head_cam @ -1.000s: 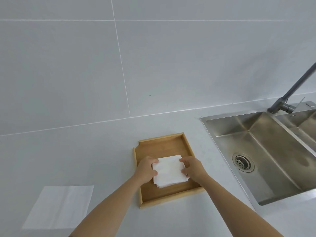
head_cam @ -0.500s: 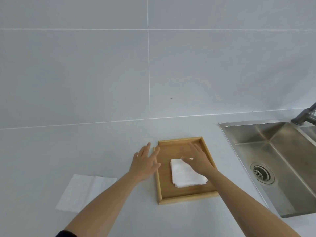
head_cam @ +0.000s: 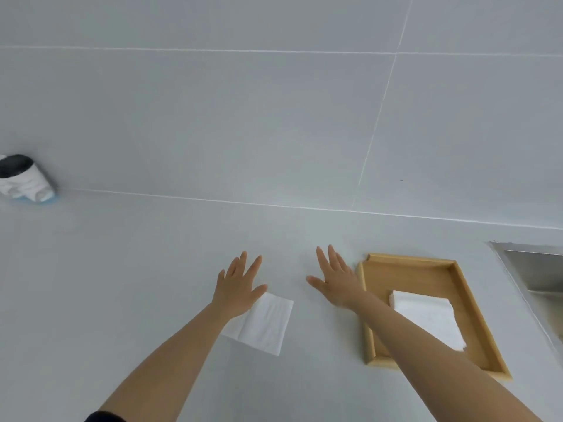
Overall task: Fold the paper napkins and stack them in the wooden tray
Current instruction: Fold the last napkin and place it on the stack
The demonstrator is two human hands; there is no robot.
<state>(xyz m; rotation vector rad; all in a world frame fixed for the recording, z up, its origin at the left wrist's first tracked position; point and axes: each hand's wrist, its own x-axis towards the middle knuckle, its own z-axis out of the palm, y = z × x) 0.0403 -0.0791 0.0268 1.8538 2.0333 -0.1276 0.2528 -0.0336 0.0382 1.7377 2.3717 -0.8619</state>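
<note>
A wooden tray (head_cam: 466, 287) lies on the grey counter at the right, with a stack of folded white napkins (head_cam: 426, 315) in its near half. A flat, unfolded white napkin (head_cam: 265, 324) lies on the counter left of the tray. My left hand (head_cam: 237, 284) hovers over that napkin's far left corner, fingers spread, holding nothing. Between the loose napkin and the tray, my right hand (head_cam: 335, 281) is held open, fingers apart, and my right forearm crosses the tray's near left corner.
A steel sink (head_cam: 530, 269) starts at the right edge, just beyond the tray. A white and black object on a blue base (head_cam: 24, 181) stands at the far left against the tiled wall.
Both hands have left the napkin stack in the tray and moved left toward the loose napkin, fingers spread. The view has swung left, so the sink is nearly out of frame.
</note>
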